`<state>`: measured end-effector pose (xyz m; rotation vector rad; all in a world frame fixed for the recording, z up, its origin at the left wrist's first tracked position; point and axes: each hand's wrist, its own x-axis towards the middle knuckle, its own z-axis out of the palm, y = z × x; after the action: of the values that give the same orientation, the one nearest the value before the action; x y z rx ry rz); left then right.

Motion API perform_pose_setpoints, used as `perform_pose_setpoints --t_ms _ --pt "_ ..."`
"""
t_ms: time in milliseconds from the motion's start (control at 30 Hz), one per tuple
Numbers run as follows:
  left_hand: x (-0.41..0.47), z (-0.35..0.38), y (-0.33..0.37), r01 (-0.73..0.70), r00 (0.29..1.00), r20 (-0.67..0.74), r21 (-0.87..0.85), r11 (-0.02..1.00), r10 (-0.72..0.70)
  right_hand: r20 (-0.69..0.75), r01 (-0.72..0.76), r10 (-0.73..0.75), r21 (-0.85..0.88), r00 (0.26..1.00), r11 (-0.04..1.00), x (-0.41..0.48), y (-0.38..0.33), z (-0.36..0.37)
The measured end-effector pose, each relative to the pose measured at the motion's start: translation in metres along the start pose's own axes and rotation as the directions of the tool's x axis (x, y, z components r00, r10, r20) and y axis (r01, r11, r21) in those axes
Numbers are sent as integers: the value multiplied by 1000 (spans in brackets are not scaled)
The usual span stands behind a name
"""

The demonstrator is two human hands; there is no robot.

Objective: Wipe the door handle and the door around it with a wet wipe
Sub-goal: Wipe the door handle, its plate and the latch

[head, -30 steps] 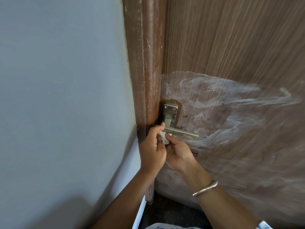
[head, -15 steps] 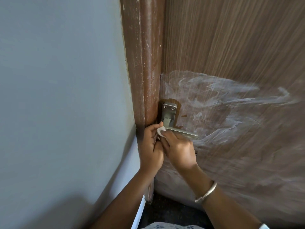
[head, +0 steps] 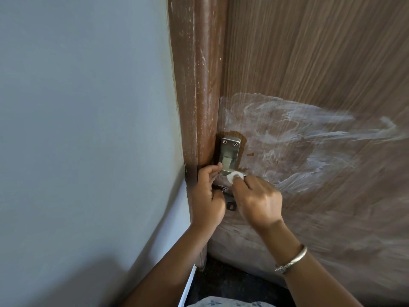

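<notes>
one wipe (head: pixel 232 177) — right hand (head: pixel 256 202) pinches, likely against handle (head: pixel 230 151)

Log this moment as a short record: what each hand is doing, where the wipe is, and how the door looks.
left hand: curled beside the door handle, against the door frame; grip unclear
right hand: pinches the wet wipe onto the handle's lever
door: white smears to the right of the handle
right wrist: metal bangle

Worn: one thin silver-coloured bangle (head: pixel 292 261) (textured surface) at the wrist of the right hand (head: pixel 259 202); pale garment (head: pixel 232 303), small blue print; forearms (head: pixel 168 262) bare.
</notes>
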<state>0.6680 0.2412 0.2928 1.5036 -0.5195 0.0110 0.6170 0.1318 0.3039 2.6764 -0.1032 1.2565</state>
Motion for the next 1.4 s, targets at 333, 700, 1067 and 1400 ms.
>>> perform_pose_setpoints --t_ms 333,700,1067,1400 --pt "2 -5 2 -9 1000 7 44 999 9 9 5 -5 9 1000 1000 4 4 -4" --pt "1 -5 2 -37 999 -1 133 990 38 -61 -318 347 274 936 907 -21 37 -21" --pt "2 -4 4 0 1000 -14 69 998 1 480 -379 249 195 841 905 46 11 -10" --pt "4 -3 -2 12 1000 -17 35 999 -11 755 -470 159 216 636 856 58 17 -3"
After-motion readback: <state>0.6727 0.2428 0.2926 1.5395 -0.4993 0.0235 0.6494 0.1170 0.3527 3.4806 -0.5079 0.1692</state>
